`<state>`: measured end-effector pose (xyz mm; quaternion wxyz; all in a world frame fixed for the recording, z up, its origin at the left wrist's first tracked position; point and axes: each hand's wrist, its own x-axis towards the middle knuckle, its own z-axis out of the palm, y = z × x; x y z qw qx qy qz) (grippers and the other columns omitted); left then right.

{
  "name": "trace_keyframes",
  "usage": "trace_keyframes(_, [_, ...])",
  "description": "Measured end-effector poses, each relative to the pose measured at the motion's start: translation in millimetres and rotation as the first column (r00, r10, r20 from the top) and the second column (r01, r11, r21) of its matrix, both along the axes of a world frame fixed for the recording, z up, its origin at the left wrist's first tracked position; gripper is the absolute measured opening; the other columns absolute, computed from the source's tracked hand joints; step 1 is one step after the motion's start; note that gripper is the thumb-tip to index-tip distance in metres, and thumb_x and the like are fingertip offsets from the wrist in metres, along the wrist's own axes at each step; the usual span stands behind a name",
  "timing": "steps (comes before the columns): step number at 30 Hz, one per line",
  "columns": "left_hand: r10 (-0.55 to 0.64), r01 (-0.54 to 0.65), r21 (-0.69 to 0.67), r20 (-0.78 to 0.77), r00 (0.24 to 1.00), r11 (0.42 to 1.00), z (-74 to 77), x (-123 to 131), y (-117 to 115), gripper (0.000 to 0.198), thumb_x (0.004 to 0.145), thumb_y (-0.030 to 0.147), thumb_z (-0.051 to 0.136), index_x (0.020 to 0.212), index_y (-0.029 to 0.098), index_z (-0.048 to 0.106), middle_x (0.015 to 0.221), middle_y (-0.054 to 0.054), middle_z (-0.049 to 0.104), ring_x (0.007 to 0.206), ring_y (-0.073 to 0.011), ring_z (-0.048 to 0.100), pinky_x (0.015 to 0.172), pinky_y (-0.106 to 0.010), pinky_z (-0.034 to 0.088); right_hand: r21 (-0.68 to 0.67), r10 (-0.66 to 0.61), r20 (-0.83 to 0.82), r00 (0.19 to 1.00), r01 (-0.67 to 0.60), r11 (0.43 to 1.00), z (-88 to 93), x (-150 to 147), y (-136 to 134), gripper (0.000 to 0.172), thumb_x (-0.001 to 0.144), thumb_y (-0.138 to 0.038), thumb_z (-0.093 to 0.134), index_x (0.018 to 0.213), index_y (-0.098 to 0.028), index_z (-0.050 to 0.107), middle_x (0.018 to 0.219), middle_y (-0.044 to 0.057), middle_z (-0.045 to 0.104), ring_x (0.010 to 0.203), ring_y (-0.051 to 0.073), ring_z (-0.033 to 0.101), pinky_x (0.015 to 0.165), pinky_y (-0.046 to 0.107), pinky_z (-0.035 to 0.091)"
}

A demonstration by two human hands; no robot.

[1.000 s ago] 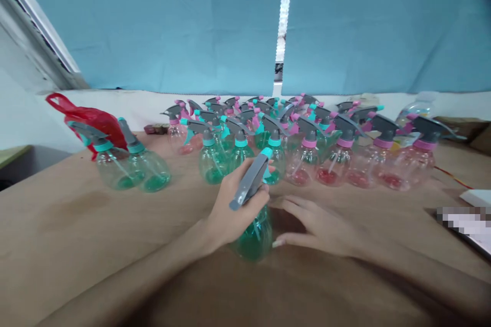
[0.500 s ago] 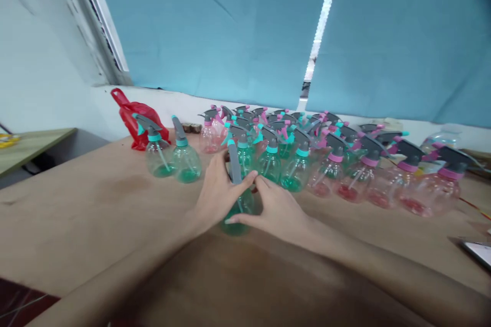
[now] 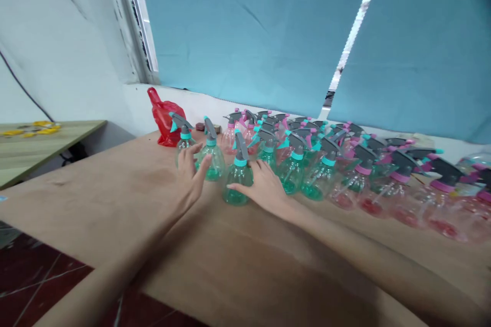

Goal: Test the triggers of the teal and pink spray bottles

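A clear green spray bottle (image 3: 235, 176) with a turquoise collar and grey trigger head stands upright on the table. My right hand (image 3: 266, 186) holds its right side, thumb across the front and fingers behind, partly hidden. My left hand (image 3: 190, 173) is open, fingers spread and bent, apart from that bottle. Just beyond its fingers stand two more green spray bottles, one farther left (image 3: 185, 138) and partly covered by the hand, the other (image 3: 213, 158) nearer the held bottle. Green liquid or tint shows at the bottle bottoms.
Several green and pink spray bottles (image 3: 370, 189) crowd the right and back of the brown table (image 3: 126, 189). A red plastic bag (image 3: 164, 117) sits at the back left. Yellow pieces (image 3: 38, 127) lie on a separate side table (image 3: 72, 138).
My left hand has let go of the green spray bottle and moved left, its fingers spreading. The bottle has shifted toward the two left bottles, my right hand still on it. The view has turned left.
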<state>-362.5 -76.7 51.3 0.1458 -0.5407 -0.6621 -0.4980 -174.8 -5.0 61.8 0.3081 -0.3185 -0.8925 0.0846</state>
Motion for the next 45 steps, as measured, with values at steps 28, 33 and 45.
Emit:
trace_keyframes(28, [0.290, -0.365, -0.407, -0.236, 0.928, 0.837, -2.1, -20, 21, 0.058, 0.083, 0.060, 0.049, 0.120, 0.016, 0.048, 0.114, -0.016, 0.059, 0.104, -0.0347, 0.058, 0.077, -0.044, 0.051, -0.057, -0.140, 0.077, 0.987, 0.144, 0.988, 8.8, -41, 31, 0.059, 0.081, -0.038, 0.063, 0.124, -0.002, 0.047, 0.109, 0.024, 0.064, 0.093, 0.037, 0.065, 0.073, 0.045, 0.051])
trace_keyframes(33, [0.327, -0.409, -0.414, -0.258, 0.909, 0.813, -0.4, -16, 21, 0.060, 0.083, 0.060, 0.049, 0.123, 0.015, 0.046, 0.116, -0.018, 0.057, 0.107, -0.0363, 0.056, 0.078, -0.045, 0.051, -0.041, -0.099, 0.002, 0.995, 0.099, 0.994, 5.6, -20, 27, 0.066, 0.081, -0.043, 0.062, 0.132, -0.006, 0.043, 0.123, 0.021, 0.059, 0.103, 0.034, 0.062, 0.079, 0.043, 0.051])
trace_keyframes(45, [0.201, -0.345, -0.475, -0.329, 0.923, 0.810, 12.5, 40, 7, 0.053, 0.089, 0.055, 0.045, 0.126, 0.016, 0.043, 0.112, -0.013, 0.060, 0.100, -0.0303, 0.062, 0.075, -0.036, 0.050, -0.154, -0.197, -0.061, 0.978, 0.186, 0.970, 14.3, 36, 51, 0.054, 0.082, -0.040, 0.058, 0.124, -0.006, 0.054, 0.109, 0.018, 0.067, 0.101, 0.031, 0.063, 0.082, 0.041, 0.049])
